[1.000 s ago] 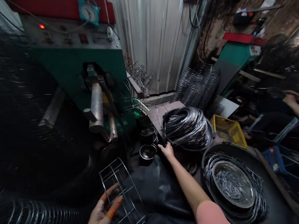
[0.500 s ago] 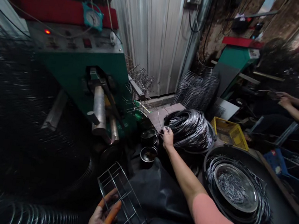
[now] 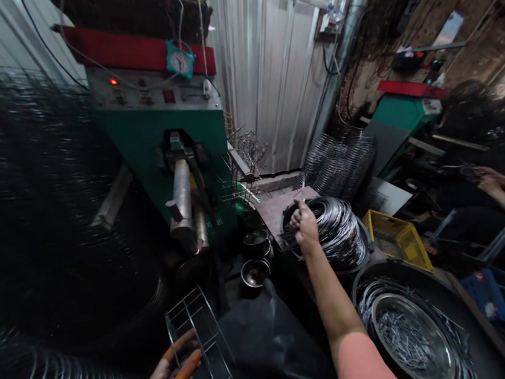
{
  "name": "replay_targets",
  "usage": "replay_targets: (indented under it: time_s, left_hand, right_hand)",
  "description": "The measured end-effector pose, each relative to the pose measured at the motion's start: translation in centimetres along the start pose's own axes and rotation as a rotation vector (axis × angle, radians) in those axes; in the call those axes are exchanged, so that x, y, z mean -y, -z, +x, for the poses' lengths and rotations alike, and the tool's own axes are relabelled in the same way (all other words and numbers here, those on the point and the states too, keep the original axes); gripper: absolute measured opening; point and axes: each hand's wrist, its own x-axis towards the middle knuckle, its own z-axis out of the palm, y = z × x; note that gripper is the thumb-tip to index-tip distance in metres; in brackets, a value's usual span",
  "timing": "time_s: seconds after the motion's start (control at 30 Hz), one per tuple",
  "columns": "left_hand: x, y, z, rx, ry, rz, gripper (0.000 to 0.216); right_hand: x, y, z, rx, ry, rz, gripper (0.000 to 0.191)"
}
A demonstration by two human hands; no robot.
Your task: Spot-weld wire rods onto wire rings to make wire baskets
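Note:
My left hand (image 3: 175, 366), with orange coverings on its fingers, grips a rectangular wire rack (image 3: 207, 345) by its left side at the bottom of the view. The rack is tilted over a black apron (image 3: 276, 338) on my lap. My right arm is stretched forward, and my right hand (image 3: 305, 225) is closed at the left side of a heap of wire rings (image 3: 339, 227). The heap lies in a round black basin (image 3: 366, 251). Thin dark wires show by the curled fingers, but what they pinch is too small to make out.
A green machine (image 3: 149, 135) with metal electrode arms (image 3: 183, 191) stands ahead on the left. Two metal bowls (image 3: 255, 273) sit below it. At right are a pan of short wire pieces (image 3: 404, 337), a yellow crate (image 3: 399, 240) and a co-worker's hands (image 3: 488, 180).
The view has shifted, so the scene sits lower and further right. My right hand has moved over the ring heap, and the curved wire at its fingertips no longer shows. The left hand keeps the rack.

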Motion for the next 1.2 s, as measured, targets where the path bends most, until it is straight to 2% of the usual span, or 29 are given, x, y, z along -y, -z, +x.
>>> replay_targets:
  time_s: [0.07, 0.1, 0.2, 0.27, 0.33, 0.43, 0.53, 0.63, 0.73, 0.83, 0.93, 1.0, 1.2]
  left_hand:
    - [-0.2, 0.1, 0.1, 0.008, -0.039, -0.046, 0.065]
    - [-0.3, 0.0, 0.0, -0.002, -0.051, -0.064, 0.063]
    - [-0.4, -0.7, -0.6, -0.037, -0.065, -0.091, 0.062]
    - [-0.5, -0.9, -1.4, -0.037, -0.096, -0.098, 0.061]
    - [-0.5, -0.7, -2.2, -0.039, -0.14, -0.099, 0.06]
    - [-0.6, 0.1, -3.0, -0.037, -0.2, -0.14, 0.06]
    - [-1.2, 1.0, -2.6, -0.048, -0.242, -0.276, 0.053]
    - [-2.4, 1.5, -1.1, -0.164, -0.186, -0.43, 0.033]
    - [-3.7, 0.9, 0.9, -0.234, -0.124, -0.546, 0.014]
    - [-4.7, -0.5, 2.3, -0.198, -0.111, -0.599, 0.017]
    - [-5.1, -1.5, 2.8, -0.118, -0.092, -0.651, 0.034]
    - [-5.2, -1.2, 2.6, -0.045, -0.084, -0.712, 0.04]
    - [-5.1, 1.7, 2.2, 0.114, -0.089, -0.843, 0.039]
  right_hand:
    - [2.2, 2.2, -4.0, 0.147, 0.104, 0.08, 0.027]
    - [3.1, 3.2, -5.7, 0.219, 0.091, 0.087, 0.027]
    - [4.9, 5.5, -8.2, 0.329, -0.11, 0.041, 0.03]
    - [5.5, 6.2, -8.3, 0.329, -0.242, 0.002, 0.028]
    - [5.9, 6.3, -8.2, 0.346, -0.306, -0.052, 0.025]
    - [6.4, 5.9, -9.8, 0.452, -0.267, -0.107, 0.027]
    - [6.5, 6.0, -13.5, 0.543, -0.223, -0.084, 0.029]
    - [6.0, 7.0, -18.1, 0.571, -0.242, -0.131, 0.032]
    - [5.3, 8.0, -22.1, 0.648, -0.211, -0.263, 0.035]
    - [4.6, 7.9, -24.8, 0.799, -0.148, -0.428, 0.039]
    - [3.5, 6.9, -25.9, 0.877, -0.045, -0.581, 0.038]
    - [2.5, 6.2, -25.9, 0.913, -0.006, -0.636, 0.037]
    - [-0.2, 6.3, -23.9, 0.891, -0.104, -0.57, 0.035]
